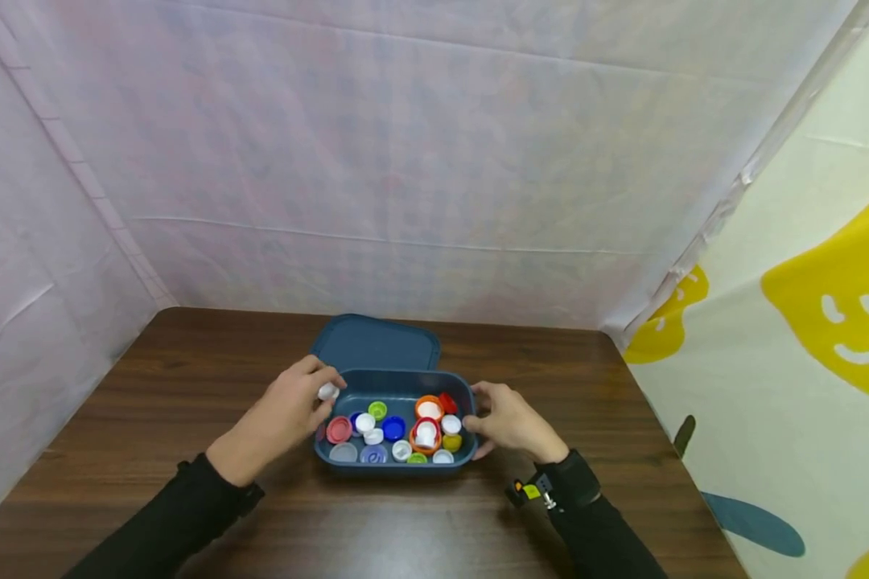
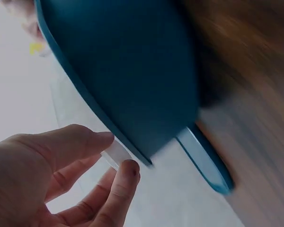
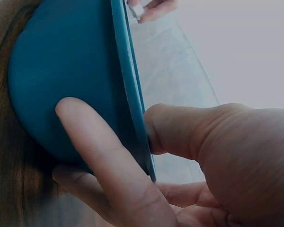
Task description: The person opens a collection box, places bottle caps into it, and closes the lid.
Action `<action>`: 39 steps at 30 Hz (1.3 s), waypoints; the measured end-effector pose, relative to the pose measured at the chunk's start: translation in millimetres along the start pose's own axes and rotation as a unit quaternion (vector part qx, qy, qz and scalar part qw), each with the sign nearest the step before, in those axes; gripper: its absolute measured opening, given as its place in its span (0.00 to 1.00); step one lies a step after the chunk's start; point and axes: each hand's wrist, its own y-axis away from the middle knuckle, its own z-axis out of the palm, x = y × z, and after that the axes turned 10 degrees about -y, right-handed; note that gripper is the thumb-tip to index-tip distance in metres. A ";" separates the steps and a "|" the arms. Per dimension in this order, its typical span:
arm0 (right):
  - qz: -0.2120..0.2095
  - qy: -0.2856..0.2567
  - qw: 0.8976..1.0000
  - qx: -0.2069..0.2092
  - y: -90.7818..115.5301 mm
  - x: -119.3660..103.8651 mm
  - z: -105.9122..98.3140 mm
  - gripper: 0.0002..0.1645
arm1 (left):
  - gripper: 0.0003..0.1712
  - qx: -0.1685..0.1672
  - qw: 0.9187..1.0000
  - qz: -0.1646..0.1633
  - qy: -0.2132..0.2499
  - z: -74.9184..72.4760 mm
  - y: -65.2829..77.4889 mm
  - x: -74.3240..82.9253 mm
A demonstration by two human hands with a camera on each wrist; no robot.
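A dark blue rectangular box (image 1: 398, 470) stands on the table with several bottle caps inside, in white, blue, red, orange, green and yellow. My left hand (image 1: 287, 412) is at the box's left end and pinches a white bottle cap (image 1: 328, 392) between thumb and fingers, close to the rim. The same white cap (image 2: 117, 153) shows between the fingertips in the left wrist view. My right hand (image 1: 510, 420) grips the right end of the box, its thumb at the rim and its fingers (image 3: 92, 130) against the outer wall.
Behind the box lies its dark blue lid (image 1: 376, 342), flat on the brown wooden table (image 1: 210, 362). White cloth (image 1: 405, 161) hangs beyond the back edge. On the right hangs a cloth with yellow figures (image 1: 840, 305).
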 end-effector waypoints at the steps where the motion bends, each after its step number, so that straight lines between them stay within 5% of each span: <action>1: 0.000 0.000 1.000 0.000 0.0 0.0 0.1 0.38 | 0.13 -0.006 1.000 0.004 0.003 1.4 -1.4 5.3; 10: 0.002 0.002 1.000 0.003 -0.3 -0.3 0.9 0.38 | 0.14 -0.033 0.996 0.087 0.004 23.1 -9.6 41.7; 15: 0.004 0.004 1.000 0.004 0.3 0.2 2.0 0.38 | 0.16 -0.067 0.994 0.088 0.019 30.2 -9.6 52.9; 22: 0.003 0.005 1.000 0.005 1.1 0.3 2.1 0.38 | 0.17 -0.065 0.996 0.054 -0.009 29.7 -6.2 50.0; 30: 0.002 0.000 1.000 0.002 2.1 -1.6 1.6 0.38 | 0.31 -0.002 0.999 0.010 -0.049 25.1 -0.8 27.9; 39: 0.000 0.002 1.000 0.004 3.1 -3.7 1.7 0.39 | 0.50 -0.063 0.991 -0.119 0.006 20.5 6.5 6.1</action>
